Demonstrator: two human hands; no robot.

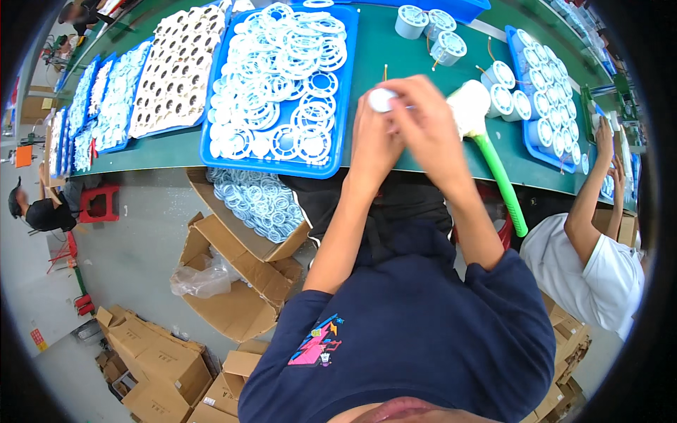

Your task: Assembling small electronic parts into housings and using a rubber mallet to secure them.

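Both my hands are raised together over the green workbench (395, 56). My left hand (374, 137) and my right hand (427, 120) close around one small white round part (382, 100), held between the fingertips. Just right of my right hand a white-headed mallet (471, 106) with a green handle (502, 182) lies on the bench. To the left of my hands a blue tray (347, 92) is filled with several white plastic rings.
Three white cylindrical parts (431, 32) stand at the back. A blue tray of white round parts (546, 106) lies right, where another person's arm (589, 190) reaches in. More trays (176, 70) line the left. Open cardboard boxes (240, 282) sit on the floor.
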